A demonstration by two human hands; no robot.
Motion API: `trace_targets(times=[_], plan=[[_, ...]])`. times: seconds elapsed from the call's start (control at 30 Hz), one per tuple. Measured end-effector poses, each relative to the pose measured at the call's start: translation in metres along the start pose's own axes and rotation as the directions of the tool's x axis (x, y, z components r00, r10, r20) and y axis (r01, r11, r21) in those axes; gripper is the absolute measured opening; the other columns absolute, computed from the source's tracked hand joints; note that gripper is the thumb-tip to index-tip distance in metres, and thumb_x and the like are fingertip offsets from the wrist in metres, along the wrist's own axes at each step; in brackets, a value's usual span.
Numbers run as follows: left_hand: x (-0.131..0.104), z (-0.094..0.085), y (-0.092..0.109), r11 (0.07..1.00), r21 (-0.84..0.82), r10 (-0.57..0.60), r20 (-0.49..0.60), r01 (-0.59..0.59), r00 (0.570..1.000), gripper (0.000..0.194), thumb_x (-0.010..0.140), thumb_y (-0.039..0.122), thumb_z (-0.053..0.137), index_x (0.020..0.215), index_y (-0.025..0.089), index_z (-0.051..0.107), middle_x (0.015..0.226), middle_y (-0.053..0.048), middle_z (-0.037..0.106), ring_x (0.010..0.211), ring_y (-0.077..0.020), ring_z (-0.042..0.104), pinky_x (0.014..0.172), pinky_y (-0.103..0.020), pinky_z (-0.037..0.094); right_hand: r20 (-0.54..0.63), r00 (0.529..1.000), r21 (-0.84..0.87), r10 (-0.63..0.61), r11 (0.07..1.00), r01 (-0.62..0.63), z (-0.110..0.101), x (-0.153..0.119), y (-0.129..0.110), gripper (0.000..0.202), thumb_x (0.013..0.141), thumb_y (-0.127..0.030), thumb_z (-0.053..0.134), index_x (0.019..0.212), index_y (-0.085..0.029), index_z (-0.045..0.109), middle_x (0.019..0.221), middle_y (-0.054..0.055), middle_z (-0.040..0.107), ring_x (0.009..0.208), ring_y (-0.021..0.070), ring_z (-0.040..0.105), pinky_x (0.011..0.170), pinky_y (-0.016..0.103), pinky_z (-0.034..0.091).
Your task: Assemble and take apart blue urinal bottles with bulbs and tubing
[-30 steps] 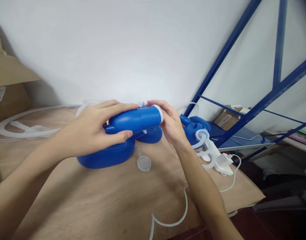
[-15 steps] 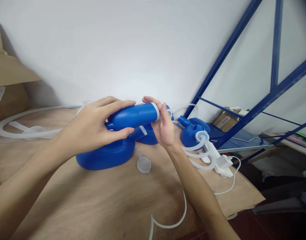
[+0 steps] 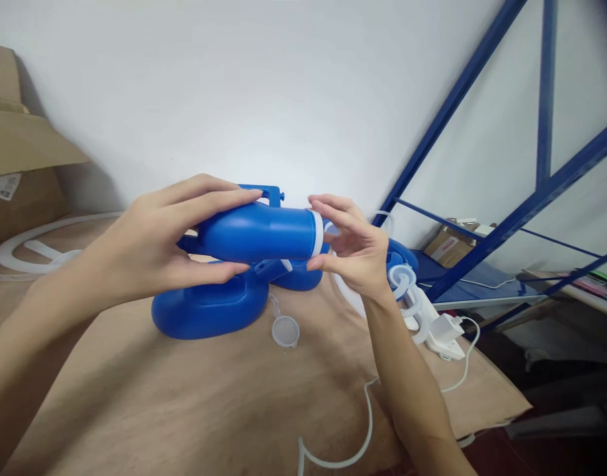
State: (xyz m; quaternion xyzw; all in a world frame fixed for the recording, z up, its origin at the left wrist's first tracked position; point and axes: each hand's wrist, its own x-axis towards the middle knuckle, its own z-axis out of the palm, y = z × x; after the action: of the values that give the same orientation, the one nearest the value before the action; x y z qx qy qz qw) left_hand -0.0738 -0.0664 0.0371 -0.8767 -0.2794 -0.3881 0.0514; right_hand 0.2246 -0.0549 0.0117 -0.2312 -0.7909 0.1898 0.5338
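A blue plastic bottle (image 3: 264, 233) with a white ring (image 3: 318, 234) round its mouth is held level in the air. My left hand (image 3: 179, 231) wraps its rear end, thumb below and fingers above. A blue bracket-like handle (image 3: 272, 192) shows behind it. At the mouth, my right hand (image 3: 356, 244) has its thumb and fingers curved around the white ring. Below lies another blue bottle (image 3: 209, 311) on its side, partly covered by my left hand. A clear round cap with a strap (image 3: 285, 331) rests on the table in front.
More blue bottles with coiled clear tubing (image 3: 403, 281) stand at right, beside a white power strip (image 3: 445, 337) with a cable. A cardboard box (image 3: 30, 178) is at left, near a tubing loop (image 3: 16, 248). A blue metal rack (image 3: 462, 86) rises at right.
My right hand has drawn back to the right from the bottle's mouth, its fingers now around the ring. The held bottle has turned, and its handle shows above it.
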Motion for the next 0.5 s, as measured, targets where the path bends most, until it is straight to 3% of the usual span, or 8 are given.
trace_targets(times=[0.13,0.23,0.4,0.5], plan=[[-0.003,-0.004,0.007,0.999,-0.003,0.049,-0.08,-0.049,0.996,0.059,0.093,0.055,0.074,0.147,0.032,0.065,0.145,-0.005,0.067,0.12,-0.0261,0.064,0.108,-0.039,0.054,0.002,0.987,-0.126,-0.161,0.979,0.16,-0.004,-0.004,-0.01,0.065,0.077,-0.053,0.092,0.138,-0.042,0.072,0.138,0.004,0.062,0.137,0.0325,0.058,0.114,0.054,0.058],[-0.005,-0.007,0.009,0.997,-0.061,0.049,-0.088,-0.054,0.995,0.063,0.086,0.059,0.079,0.144,0.036,0.068,0.137,-0.001,0.072,0.111,-0.0254,0.069,0.101,-0.038,0.059,0.068,0.965,-0.204,-0.255,0.943,0.264,-0.01,-0.005,-0.016,0.069,0.074,-0.05,0.095,0.139,-0.045,0.071,0.134,0.004,0.065,0.13,0.0337,0.063,0.116,0.055,0.056],[-0.004,-0.009,0.001,0.957,-0.252,-0.117,0.11,0.142,0.987,0.066,0.071,0.059,0.084,0.132,0.036,0.076,0.121,-0.002,0.081,0.101,-0.0309,0.076,0.085,-0.04,0.066,0.233,0.857,-0.186,-0.459,0.844,0.502,-0.008,-0.004,-0.03,0.079,0.081,-0.033,0.092,0.152,-0.045,0.059,0.136,0.003,0.069,0.125,0.0321,0.069,0.113,0.052,0.061],[-0.003,-0.006,-0.002,0.91,-0.353,-0.152,0.211,0.22,0.966,0.059,0.072,0.065,0.081,0.122,0.033,0.081,0.125,-0.004,0.08,0.112,-0.0351,0.076,0.092,-0.045,0.066,0.294,0.87,-0.2,-0.395,0.865,0.461,-0.003,-0.007,-0.04,0.058,0.089,-0.033,0.085,0.144,-0.04,0.068,0.136,0.004,0.069,0.127,0.0317,0.069,0.112,0.05,0.062]])
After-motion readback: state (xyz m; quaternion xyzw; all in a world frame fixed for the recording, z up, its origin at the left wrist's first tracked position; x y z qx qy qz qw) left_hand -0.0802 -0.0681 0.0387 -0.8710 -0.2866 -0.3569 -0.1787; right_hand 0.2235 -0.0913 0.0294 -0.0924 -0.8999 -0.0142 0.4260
